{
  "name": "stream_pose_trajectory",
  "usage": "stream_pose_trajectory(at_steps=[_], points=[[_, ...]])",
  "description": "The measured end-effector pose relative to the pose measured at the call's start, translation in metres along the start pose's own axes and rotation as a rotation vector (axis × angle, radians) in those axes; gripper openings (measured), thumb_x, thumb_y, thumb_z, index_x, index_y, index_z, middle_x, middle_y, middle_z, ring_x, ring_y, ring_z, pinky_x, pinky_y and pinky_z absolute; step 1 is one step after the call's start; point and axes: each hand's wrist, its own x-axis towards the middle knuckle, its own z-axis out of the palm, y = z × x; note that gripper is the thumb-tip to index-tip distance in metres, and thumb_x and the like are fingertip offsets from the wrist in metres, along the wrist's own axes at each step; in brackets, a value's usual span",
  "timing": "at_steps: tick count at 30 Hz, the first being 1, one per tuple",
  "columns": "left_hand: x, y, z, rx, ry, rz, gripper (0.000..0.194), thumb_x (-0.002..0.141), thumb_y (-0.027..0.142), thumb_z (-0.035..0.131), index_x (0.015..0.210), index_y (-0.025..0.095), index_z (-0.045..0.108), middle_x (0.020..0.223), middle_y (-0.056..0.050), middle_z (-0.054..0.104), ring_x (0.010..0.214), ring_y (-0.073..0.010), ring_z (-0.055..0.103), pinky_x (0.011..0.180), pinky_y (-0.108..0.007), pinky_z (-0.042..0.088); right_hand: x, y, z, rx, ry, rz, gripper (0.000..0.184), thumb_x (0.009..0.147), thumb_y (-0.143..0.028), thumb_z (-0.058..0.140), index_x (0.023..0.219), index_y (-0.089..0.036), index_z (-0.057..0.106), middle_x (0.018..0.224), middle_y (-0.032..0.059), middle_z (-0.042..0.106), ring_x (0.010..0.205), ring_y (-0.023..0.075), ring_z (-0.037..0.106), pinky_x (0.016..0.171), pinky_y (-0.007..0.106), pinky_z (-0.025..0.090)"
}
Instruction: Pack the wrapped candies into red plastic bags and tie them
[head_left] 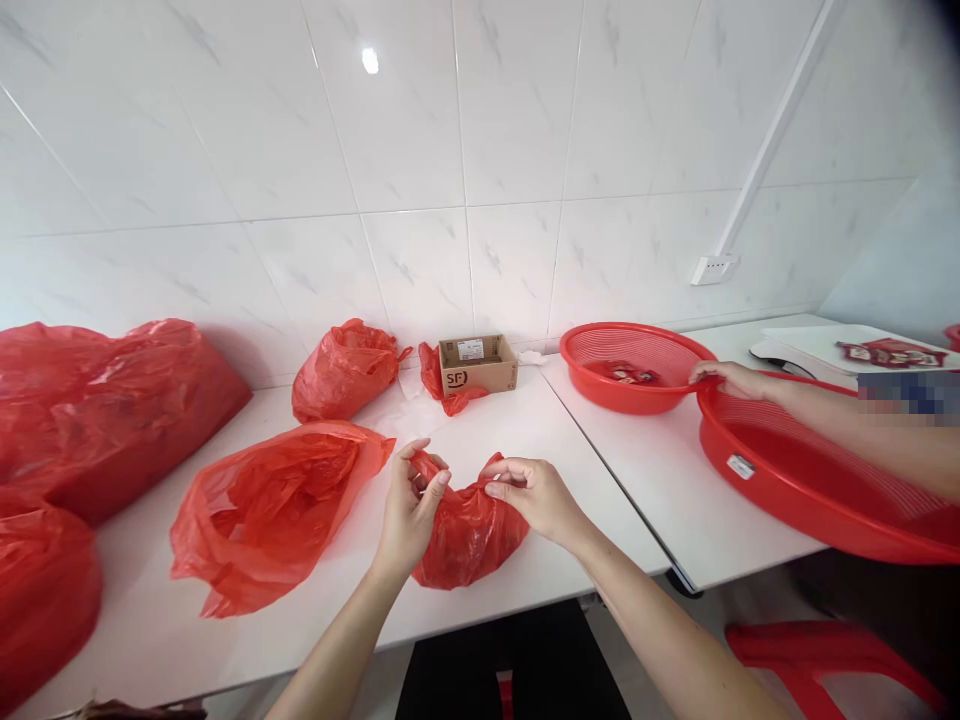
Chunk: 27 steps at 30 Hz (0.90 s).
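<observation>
A small filled red plastic bag (pixel 469 540) rests on the white table near its front edge, between my hands. My left hand (pixel 415 505) is closed on the gathered top of the bag on its left side, thumb and fingers pinching the film. On the other side my right hand (pixel 536 495) pinches the bag's top between thumb and forefinger. What the bag contains is hidden by the red film. Just left of my left hand lies a larger red plastic bag (pixel 270 550) with its mouth wide open, loose red film showing inside.
Bulky filled red bags (pixel 150 420) line the left side. A tied red bag (pixel 345 375) and a small cardboard box (pixel 480 365) stand by the wall. At right, a co-worker's hand (pixel 731 380) touches red baskets (pixel 637 395); a white scale (pixel 810 345) holds red packets.
</observation>
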Motion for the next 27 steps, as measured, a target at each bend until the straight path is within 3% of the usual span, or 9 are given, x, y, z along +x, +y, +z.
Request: stream_pose_trajectory(at_steps=[3, 6, 8, 11, 13, 16, 19, 24, 27], points=[[-0.008, 0.002, 0.000, -0.048, -0.014, -0.025, 0.073, 0.088, 0.038, 0.059, 0.147, 0.029, 0.017, 0.120, -0.010, 0.059, 0.101, -0.0191, 0.060, 0.086, -0.035, 0.049, 0.000, 0.003, 0.000, 0.074, -0.018, -0.008, 0.029, 0.082, -0.033, 0.064, 0.107, -0.018, 0.068, 0.089, 0.0039, 0.071, 0.087, 0.0185, 0.067, 0.086, 0.034, 0.050], [-0.028, 0.002, 0.001, -0.024, 0.036, -0.135, 0.099, 0.084, 0.040, 0.065, 0.151, 0.036, -0.008, 0.143, -0.014, 0.047, 0.129, -0.0265, 0.048, 0.103, -0.049, 0.041, -0.002, 0.005, 0.005, 0.153, 0.033, -0.016, 0.024, 0.084, -0.033, 0.062, 0.103, -0.019, 0.065, 0.094, 0.0046, 0.070, 0.091, 0.0184, 0.066, 0.087, 0.033, 0.049], [-0.042, 0.000, 0.001, 0.077, 0.075, -0.179, 0.097, 0.082, 0.042, 0.067, 0.152, 0.037, 0.001, 0.149, -0.012, 0.041, 0.138, -0.0288, 0.038, 0.109, -0.053, 0.034, -0.005, 0.007, 0.009, 0.177, 0.067, -0.027, 0.021, 0.083, -0.035, 0.063, 0.097, -0.019, 0.063, 0.094, 0.0044, 0.070, 0.090, 0.0182, 0.066, 0.086, 0.033, 0.049], [-0.051, -0.003, 0.003, 0.235, 0.049, -0.116, 0.055, 0.088, 0.043, 0.058, 0.140, 0.033, 0.045, 0.147, -0.007, 0.045, 0.138, -0.0271, 0.037, 0.113, -0.049, 0.031, -0.007, 0.008, 0.014, 0.235, 0.062, 0.020, 0.029, 0.082, -0.044, 0.065, 0.097, -0.020, 0.059, 0.088, 0.0034, 0.069, 0.086, 0.0185, 0.065, 0.083, 0.033, 0.048], [-0.049, -0.003, 0.003, 0.287, 0.014, -0.039, 0.036, 0.092, 0.040, 0.051, 0.125, 0.032, 0.062, 0.139, -0.005, 0.054, 0.132, -0.0249, 0.045, 0.111, -0.044, 0.036, -0.004, 0.008, 0.016, 0.254, 0.093, 0.129, 0.037, 0.083, -0.052, 0.061, 0.101, -0.020, 0.057, 0.088, 0.0042, 0.070, 0.091, 0.0201, 0.064, 0.084, 0.034, 0.047], [-0.041, 0.001, 0.004, 0.312, -0.055, 0.056, 0.031, 0.093, 0.036, 0.050, 0.118, 0.034, 0.068, 0.127, -0.004, 0.062, 0.118, -0.0233, 0.057, 0.102, -0.039, 0.045, 0.005, 0.006, 0.020, 0.280, 0.110, 0.275, 0.044, 0.082, -0.056, 0.059, 0.103, -0.018, 0.060, 0.095, 0.0075, 0.070, 0.099, 0.0225, 0.064, 0.087, 0.036, 0.046], [-0.040, 0.005, 0.004, 0.291, -0.120, 0.074, 0.031, 0.092, 0.035, 0.051, 0.117, 0.034, 0.069, 0.123, -0.005, 0.065, 0.114, -0.0237, 0.059, 0.100, -0.038, 0.047, 0.015, 0.004, 0.023, 0.402, 0.052, 0.272, 0.045, 0.077, -0.047, 0.067, 0.109, -0.017, 0.058, 0.090, 0.0072, 0.071, 0.092, 0.0222, 0.066, 0.084, 0.036, 0.049], [-0.046, 0.017, -0.002, 0.008, -0.196, -0.149, 0.038, 0.094, 0.045, 0.046, 0.119, 0.027, 0.068, 0.123, -0.007, 0.065, 0.124, -0.0241, 0.052, 0.109, -0.040, 0.036, 0.025, 0.003, 0.027, 0.552, 0.234, 0.121, 0.051, 0.075, -0.038, 0.069, 0.117, -0.022, 0.044, 0.087, 0.0044, 0.072, 0.081, 0.0197, 0.069, 0.082, 0.037, 0.050], [-0.036, 0.025, -0.004, -0.077, -0.185, -0.233, 0.040, 0.092, 0.049, 0.046, 0.107, 0.022, 0.072, 0.110, -0.009, 0.068, 0.118, -0.0233, 0.054, 0.107, -0.037, 0.036, 0.026, 0.002, 0.027, 0.523, 0.317, 0.065, 0.045, 0.080, -0.037, 0.065, 0.113, -0.022, 0.039, 0.089, 0.0051, 0.073, 0.089, 0.0203, 0.069, 0.086, 0.038, 0.049]])
